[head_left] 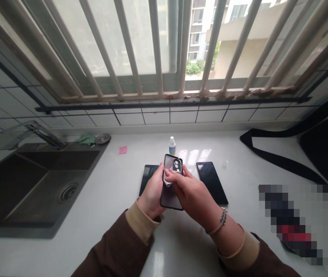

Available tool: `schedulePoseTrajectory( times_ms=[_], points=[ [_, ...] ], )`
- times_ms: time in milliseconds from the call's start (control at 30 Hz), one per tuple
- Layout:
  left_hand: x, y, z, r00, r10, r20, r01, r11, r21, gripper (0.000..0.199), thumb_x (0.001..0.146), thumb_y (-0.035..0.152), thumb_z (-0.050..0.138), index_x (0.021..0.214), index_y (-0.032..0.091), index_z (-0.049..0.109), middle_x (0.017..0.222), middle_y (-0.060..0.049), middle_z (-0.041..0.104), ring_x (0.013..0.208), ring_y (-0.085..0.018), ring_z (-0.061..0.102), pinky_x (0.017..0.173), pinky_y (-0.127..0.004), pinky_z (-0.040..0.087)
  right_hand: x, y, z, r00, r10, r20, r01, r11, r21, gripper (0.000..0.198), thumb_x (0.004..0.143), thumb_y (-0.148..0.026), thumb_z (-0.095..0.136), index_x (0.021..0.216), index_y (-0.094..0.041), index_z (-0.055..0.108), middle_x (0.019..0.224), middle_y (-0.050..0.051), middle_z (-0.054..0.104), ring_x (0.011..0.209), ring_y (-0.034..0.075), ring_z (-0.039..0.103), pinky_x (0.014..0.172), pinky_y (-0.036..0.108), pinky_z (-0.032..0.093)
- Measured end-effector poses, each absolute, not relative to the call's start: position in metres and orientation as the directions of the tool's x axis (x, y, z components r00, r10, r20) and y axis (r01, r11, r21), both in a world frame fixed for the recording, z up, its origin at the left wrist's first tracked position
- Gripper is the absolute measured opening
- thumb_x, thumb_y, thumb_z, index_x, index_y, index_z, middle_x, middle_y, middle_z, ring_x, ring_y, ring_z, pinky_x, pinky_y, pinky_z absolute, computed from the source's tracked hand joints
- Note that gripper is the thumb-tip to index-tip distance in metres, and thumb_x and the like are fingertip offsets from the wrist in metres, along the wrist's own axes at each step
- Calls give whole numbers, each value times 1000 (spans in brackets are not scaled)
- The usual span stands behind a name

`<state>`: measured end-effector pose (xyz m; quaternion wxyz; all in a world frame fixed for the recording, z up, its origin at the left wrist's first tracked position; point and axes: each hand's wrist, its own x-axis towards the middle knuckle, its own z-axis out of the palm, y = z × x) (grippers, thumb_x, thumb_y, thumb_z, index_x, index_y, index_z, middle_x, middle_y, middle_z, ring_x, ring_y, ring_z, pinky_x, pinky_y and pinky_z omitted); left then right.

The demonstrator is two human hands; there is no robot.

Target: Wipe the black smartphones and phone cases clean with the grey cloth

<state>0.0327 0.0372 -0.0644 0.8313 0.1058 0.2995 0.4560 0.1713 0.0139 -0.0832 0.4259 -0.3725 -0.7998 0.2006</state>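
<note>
My left hand (152, 192) holds a dark phone (172, 192) upright by its left edge, back side facing me with the camera block at the top. Against that back, just below the camera, my right hand (191, 192) presses a small white cloth (168, 181). Behind the phone a small white dropper bottle (172, 146) with a blue label stands on the white counter (117, 200). A black phone (211, 182) lies flat to the right of my hands. Another dark flat device (147, 177) lies to the left, partly hidden by my left hand.
A dark sink (22, 188) with a faucet (41, 134) fills the left side. A pink sticky note (122, 150) lies near it, a green cloth (86, 139) behind. A black bag with a strap (285, 161) sits at the right. Barred window (158, 50) ahead.
</note>
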Motion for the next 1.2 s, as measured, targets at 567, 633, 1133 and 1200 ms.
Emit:
schedulePoseTrajectory(
  times_ms=[567,633,1133,1200],
  points=[
    [44,26,-70,460,815,-354,-619,579,531,44,112,34,42,141,14,67,132,-13,76,131,-24,67,120,-36,45,177,21,-89,-79,875,478,471,455,-755,36,103,-14,53,127,-32,73,142,5,71,132,29,68,126,55,42],
    [42,28,-71,433,835,-341,-646,551,529,42,111,35,43,136,14,70,130,-13,76,130,-23,68,120,-35,45,177,19,-85,-121,863,491,438,491,-753,38,103,-13,51,127,-32,72,144,4,70,134,27,67,127,53,42],
    [16,44,-55,68,929,-364,-649,318,692,64,108,59,33,113,10,74,90,-14,78,66,-23,74,63,-35,63,173,-1,-64,-465,715,522,130,639,-758,30,100,-10,56,120,-25,70,122,5,81,116,22,77,127,50,39],
    [15,45,-56,64,933,-354,-655,307,691,62,108,58,33,112,11,73,90,-14,78,65,-24,74,62,-37,63,174,-1,-63,-435,780,450,99,538,-837,23,102,-15,57,116,-24,73,115,5,82,109,22,78,116,45,52]
  ],
)
